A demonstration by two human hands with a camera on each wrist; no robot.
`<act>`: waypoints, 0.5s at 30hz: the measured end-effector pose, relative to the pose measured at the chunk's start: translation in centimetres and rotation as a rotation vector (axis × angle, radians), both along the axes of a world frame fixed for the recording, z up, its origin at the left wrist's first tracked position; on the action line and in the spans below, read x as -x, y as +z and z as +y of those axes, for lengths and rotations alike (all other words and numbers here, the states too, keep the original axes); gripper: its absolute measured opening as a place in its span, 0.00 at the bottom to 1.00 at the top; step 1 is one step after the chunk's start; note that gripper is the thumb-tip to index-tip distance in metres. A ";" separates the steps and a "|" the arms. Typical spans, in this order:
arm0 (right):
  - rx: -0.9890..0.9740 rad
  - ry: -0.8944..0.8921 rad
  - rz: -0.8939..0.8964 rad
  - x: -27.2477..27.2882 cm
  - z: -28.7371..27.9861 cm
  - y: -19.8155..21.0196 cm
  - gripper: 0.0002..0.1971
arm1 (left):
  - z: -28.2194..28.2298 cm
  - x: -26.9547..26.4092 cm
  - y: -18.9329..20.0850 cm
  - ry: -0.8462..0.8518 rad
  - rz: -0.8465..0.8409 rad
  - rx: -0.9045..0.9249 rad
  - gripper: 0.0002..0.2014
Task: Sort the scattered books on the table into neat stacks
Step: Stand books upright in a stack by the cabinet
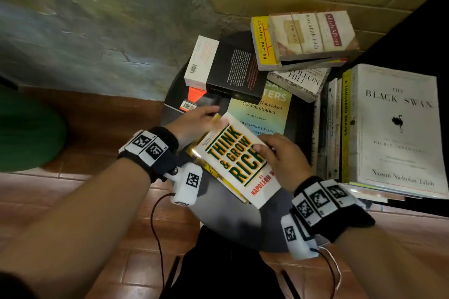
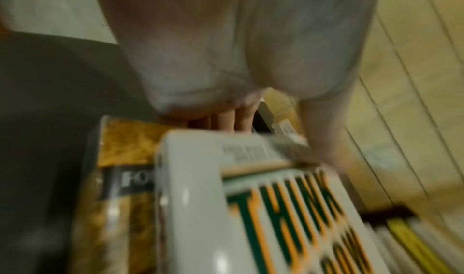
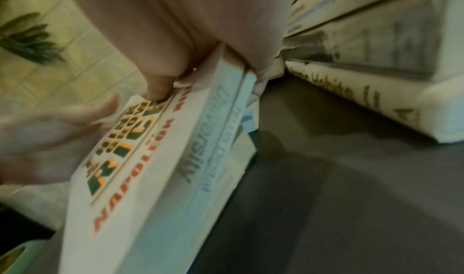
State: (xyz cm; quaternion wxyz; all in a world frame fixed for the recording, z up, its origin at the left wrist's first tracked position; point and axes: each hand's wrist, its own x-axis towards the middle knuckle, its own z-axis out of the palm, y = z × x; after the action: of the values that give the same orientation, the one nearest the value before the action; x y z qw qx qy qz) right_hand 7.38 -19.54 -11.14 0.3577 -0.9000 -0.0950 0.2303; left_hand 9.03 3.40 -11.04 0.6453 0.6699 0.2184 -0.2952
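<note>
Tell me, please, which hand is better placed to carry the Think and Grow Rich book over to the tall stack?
Probably the right hand: it already grips Think and Grow Rich and is nearer the tall stack; the left hand is on the far side.

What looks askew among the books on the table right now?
The far pile sits crooked, its books fanned at differing angles. The black-backed book lies skewed beside it. Think & Grow Rich, held by both hands, overhangs the books beneath.

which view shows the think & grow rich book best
The head view: the book shows nearly its whole cover, gripped by the right hand. The left wrist view gives only a blurred top corner; the right wrist view shows it tilted and blurred.
</note>
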 end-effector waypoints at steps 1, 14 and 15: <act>0.038 0.005 -0.015 0.2 0.5 -0.4 0.15 | -0.1 0.2 -0.1 -0.041 -0.039 -0.025 0.26; -0.439 -0.201 0.168 0.2 2.2 0.7 0.22 | -0.3 -0.1 2.4 0.041 -0.441 -0.024 0.42; -0.487 -0.250 0.115 0.1 2.3 0.9 0.22 | -0.1 -0.1 2.4 0.074 -0.422 0.000 0.43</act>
State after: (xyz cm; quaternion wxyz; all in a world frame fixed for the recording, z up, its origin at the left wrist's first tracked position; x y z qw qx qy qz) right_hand 7.28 -17.28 -10.29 0.5939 -0.7777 -0.0154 0.2054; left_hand 9.18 3.32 -8.64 0.6871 0.7084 0.1027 -0.1243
